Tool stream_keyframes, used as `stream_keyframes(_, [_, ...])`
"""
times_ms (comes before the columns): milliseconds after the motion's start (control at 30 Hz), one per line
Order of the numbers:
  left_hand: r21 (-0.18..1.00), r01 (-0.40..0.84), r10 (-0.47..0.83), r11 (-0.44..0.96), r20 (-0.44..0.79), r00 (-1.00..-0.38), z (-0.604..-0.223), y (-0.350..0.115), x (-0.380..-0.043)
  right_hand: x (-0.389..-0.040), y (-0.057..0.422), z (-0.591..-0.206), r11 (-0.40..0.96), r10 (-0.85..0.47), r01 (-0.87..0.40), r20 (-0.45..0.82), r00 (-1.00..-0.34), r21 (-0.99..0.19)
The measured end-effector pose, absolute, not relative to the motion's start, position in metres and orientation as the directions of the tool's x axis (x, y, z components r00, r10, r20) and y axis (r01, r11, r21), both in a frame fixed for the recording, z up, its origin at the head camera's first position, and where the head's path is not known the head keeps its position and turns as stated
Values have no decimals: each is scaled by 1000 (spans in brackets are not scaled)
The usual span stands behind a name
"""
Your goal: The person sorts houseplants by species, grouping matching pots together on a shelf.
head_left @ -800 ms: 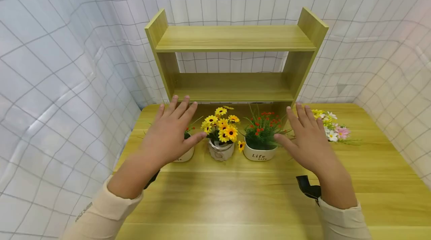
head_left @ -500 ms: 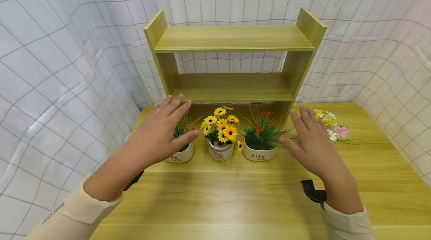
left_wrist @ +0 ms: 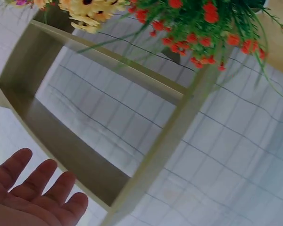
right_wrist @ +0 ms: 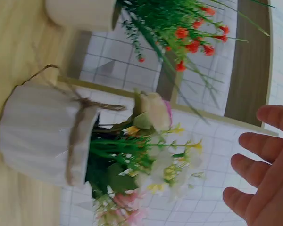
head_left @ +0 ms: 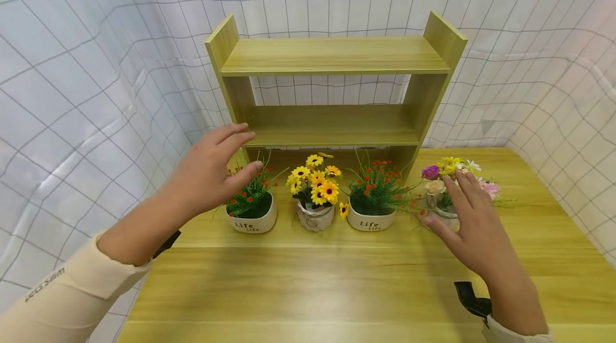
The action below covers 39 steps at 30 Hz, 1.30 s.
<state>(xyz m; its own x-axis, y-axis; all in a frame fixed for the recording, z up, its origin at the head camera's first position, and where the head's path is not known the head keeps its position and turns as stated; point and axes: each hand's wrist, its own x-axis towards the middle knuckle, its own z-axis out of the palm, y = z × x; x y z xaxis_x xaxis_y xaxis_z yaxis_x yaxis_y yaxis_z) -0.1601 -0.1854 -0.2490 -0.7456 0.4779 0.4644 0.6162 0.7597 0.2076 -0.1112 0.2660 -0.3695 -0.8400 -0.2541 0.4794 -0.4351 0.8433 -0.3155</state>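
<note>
My left hand (head_left: pixel 209 169) hovers with relaxed fingers beside a red-flowered plant (head_left: pixel 247 196) in a white oval pot (head_left: pixel 253 221) lettered "Life". My right hand (head_left: pixel 476 225) is held over a mixed bouquet (head_left: pixel 435 188) of purple, cream, yellow and pink flowers, covering part of it. In the right wrist view, that bouquet's white wrapped pot (right_wrist: pixel 42 134) has twine tied round it, and the fingers are apart from the flowers. Between the hands stand a sunflower pot (head_left: pixel 315 217) and a second red-flowered plant (head_left: pixel 375 188) in a matching "Life" pot (head_left: pixel 370 220).
Behind the row of plants stands a wooden shelf unit (head_left: pixel 334 56) with bare boards. All of it is on a wooden table (head_left: pixel 313 289). White grid-patterned cloth (head_left: pixel 332 0) hangs at the back and both sides.
My left hand has drawn left, uncovering the left red-flowered plant and its pot. My right hand has shifted right and slightly down, from beside the second "Life" pot to over the bouquet.
</note>
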Motion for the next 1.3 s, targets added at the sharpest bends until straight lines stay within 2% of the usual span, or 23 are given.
stream_keyframes(67, [228, 624, 465, 748, 492, -736, -248, -190, -167, -108, 270, -375, 832, -244, -444, 500, -831, -333])
stream_keyframes(300, [232, 638, 425, 734, 576, -698, -250, -210, -198, -97, 281, -384, 777, -118, -388, 491, -863, -496])
stream_keyframes(500, [187, 668, 409, 720, 664, -626, -250, -223, -223, -93, 289, -394, 770, 12, -326, 525, -851, -548])
stream_keyframes(600, [201, 646, 353, 737, 700, -620, -248, -225, -233, -92, 293, -402, 764, 70, -284, 513, -856, -579])
stream_keyframes(733, [318, 533, 180, 784, 705, -686, -247, -225, -241, -91, 296, -412, 751, 122, -238, 483, -867, -616])
stream_keyframes(900, [484, 397, 18, 780, 617, -787, -244, -225, -249, -91, 298, -422, 690, 254, -131, 408, -877, -712])
stream_keyframes(1100, [642, 279, -62, 714, 456, -888, -242, -225, -257, -93, 302, -432, 622, 363, 17, 269, -892, -782])
stream_keyframes(1300, [703, 237, -40, 671, 354, -934, -239, -220, -265, -99, 304, -444, 534, 411, 72, 184, -893, -842])
